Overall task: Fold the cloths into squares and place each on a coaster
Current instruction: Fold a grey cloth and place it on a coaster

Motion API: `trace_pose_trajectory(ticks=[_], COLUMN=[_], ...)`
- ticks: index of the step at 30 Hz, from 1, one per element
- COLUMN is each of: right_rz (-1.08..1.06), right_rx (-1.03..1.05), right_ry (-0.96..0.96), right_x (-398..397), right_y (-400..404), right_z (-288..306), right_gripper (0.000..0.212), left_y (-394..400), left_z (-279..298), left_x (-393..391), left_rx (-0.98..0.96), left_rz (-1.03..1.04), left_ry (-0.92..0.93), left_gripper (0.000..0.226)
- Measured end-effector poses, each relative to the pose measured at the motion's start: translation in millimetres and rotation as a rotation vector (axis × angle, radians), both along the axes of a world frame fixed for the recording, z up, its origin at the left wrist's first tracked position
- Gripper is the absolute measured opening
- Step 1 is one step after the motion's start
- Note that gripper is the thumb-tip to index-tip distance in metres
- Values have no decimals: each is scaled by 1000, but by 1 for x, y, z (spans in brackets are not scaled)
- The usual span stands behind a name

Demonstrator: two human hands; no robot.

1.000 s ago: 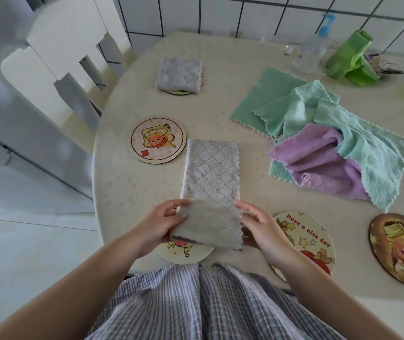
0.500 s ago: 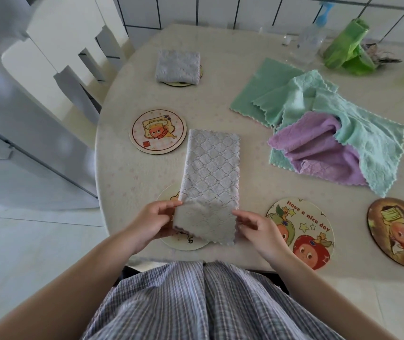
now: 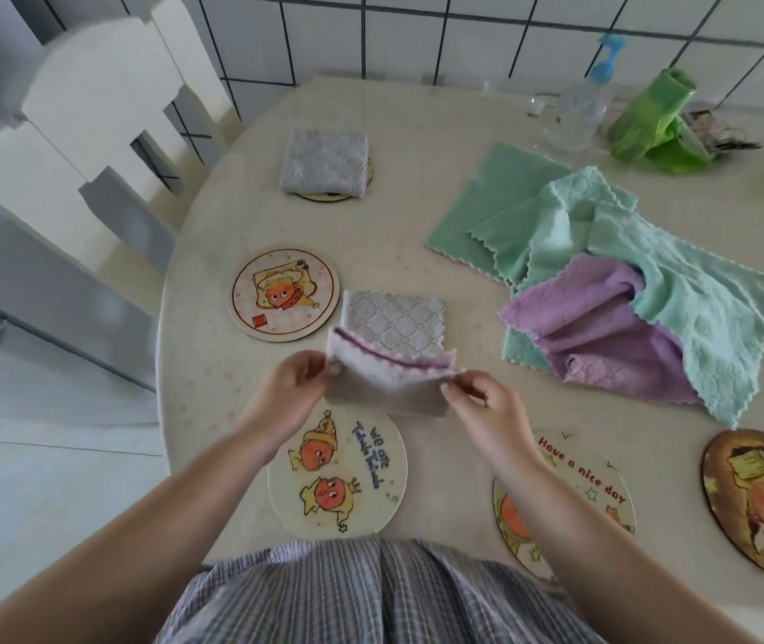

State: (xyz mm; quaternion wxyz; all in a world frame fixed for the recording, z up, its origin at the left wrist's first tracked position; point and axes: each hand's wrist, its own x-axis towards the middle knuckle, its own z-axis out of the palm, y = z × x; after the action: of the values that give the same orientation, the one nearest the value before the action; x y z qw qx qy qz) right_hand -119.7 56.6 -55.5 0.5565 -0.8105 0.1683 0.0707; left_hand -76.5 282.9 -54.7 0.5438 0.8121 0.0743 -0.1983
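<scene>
A grey quilted cloth (image 3: 394, 325) lies in the middle of the round table, its near end lifted and turned back over itself. My left hand (image 3: 294, 388) pinches the left corner of that raised end, and my right hand (image 3: 480, 404) pinches the right corner. A folded grey cloth (image 3: 324, 162) sits on a coaster (image 3: 324, 196) at the back. Bare coasters lie to the left (image 3: 284, 292), below my hands (image 3: 338, 476), under my right forearm (image 3: 603, 495) and at the right edge (image 3: 761, 499). A purple cloth (image 3: 603, 327) and mint green cloths (image 3: 695, 299) lie heaped at the right.
A white chair (image 3: 92, 146) stands at the table's left. A clear spray bottle (image 3: 579, 118) and green plastic bags (image 3: 649, 118) stand at the back right by the tiled wall. The table edge (image 3: 166, 364) curves close on the left.
Both hands have lifted the cloth's near end and carried it away from me over the far half. The cloth's visible length has halved, and the coaster beneath my hands is uncovered.
</scene>
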Motion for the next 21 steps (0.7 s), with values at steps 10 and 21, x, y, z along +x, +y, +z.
trace_pose_trajectory(ticks=[10,21], right_rz=[-117,27], right_rx=[108,-45], right_ry=[142,60], right_x=[83,92], right_y=[-14,-14], right_z=[-23,-31], right_gripper=[11,53], left_y=[-27,-32], left_z=[-29,-29], left_x=[78,69], left_rx=[-77,29], left_rz=[185,-77], left_ry=[130,-67], left_gripper=[22,50])
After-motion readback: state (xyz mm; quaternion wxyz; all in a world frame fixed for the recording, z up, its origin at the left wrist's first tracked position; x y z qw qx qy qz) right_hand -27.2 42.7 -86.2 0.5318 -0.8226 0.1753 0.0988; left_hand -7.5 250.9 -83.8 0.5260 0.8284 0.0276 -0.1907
